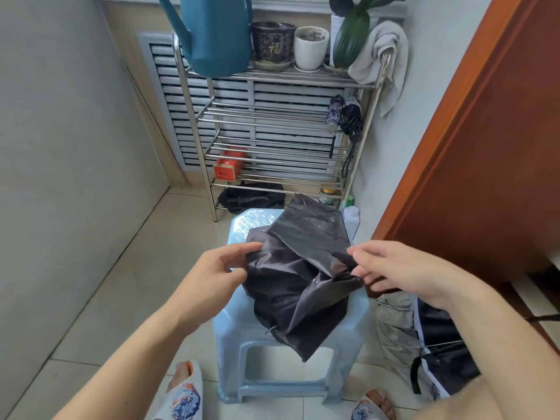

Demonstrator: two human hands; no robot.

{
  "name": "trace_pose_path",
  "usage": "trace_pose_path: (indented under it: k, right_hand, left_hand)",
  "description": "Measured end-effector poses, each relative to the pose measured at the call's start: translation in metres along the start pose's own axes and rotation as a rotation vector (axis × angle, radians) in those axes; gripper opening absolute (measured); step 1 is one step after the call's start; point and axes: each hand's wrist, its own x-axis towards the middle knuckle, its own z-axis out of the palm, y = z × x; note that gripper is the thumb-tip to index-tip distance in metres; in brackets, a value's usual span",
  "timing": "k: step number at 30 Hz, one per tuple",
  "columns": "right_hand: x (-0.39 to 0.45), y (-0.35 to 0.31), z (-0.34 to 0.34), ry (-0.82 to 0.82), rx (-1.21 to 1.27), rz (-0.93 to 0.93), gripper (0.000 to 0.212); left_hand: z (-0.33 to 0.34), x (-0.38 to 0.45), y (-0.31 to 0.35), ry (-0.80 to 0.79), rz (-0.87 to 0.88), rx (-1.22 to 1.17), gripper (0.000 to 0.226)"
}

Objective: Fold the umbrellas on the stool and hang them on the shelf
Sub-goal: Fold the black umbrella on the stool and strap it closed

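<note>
Two hands work one black umbrella lying crumpled on the pale blue plastic stool. Left hand pinches the canopy's left edge between thumb and fingertips; right hand pinches a fold on the right edge, fingers loosely bent, likely so the loose fabric can be pulled taut and the panels lined up before rolling. Canopy is collapsed but unwrapped, ribs poking out at the lower left, draping over the stool's front edge. Stool sits just in front of the steel shelf, close enough to hang things without stepping. Two folded umbrellas already hang by their straps at the shelf's right post, so that side looks like the hanging spot. More unfolded umbrellas, grey and dark, lie on the floor right of the stool, apparently queued. Shelf top carries a teal watering can, flower pots and a towel; a red box sits on a lower tier. Judged step: smoothing pleats, wrap and strap not yet done.
</note>
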Motion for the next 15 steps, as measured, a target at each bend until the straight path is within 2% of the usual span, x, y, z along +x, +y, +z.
trace_pose_path:
  k: [4,7,10,12,15]
  right_hand:
    - [0.0,0.0,-0.007,-0.096,0.092,-0.103,0.032]
    - [0.0,0.003,-0.011,-0.191,-0.007,-0.07,0.047]
    - [0.003,0.005,-0.006,-0.17,-0.061,-0.063,0.052]
    - [0.008,0.004,-0.004,-0.032,0.132,-0.153,0.043]
    - [0.014,-0.001,-0.005,0.176,0.695,-0.23,0.031]
  left_hand:
    - [0.002,-0.002,0.0,0.038,0.04,-0.006,0.048]
    - [0.001,-0.002,0.0,0.031,0.042,-0.051,0.053]
    - [0.001,0.0,-0.004,0.025,0.008,-0.088,0.059]
    - [0.001,0.004,-0.009,0.041,-0.013,-0.093,0.055]
    - [0.002,0.01,-0.011,0.091,-0.037,-0.169,0.051]
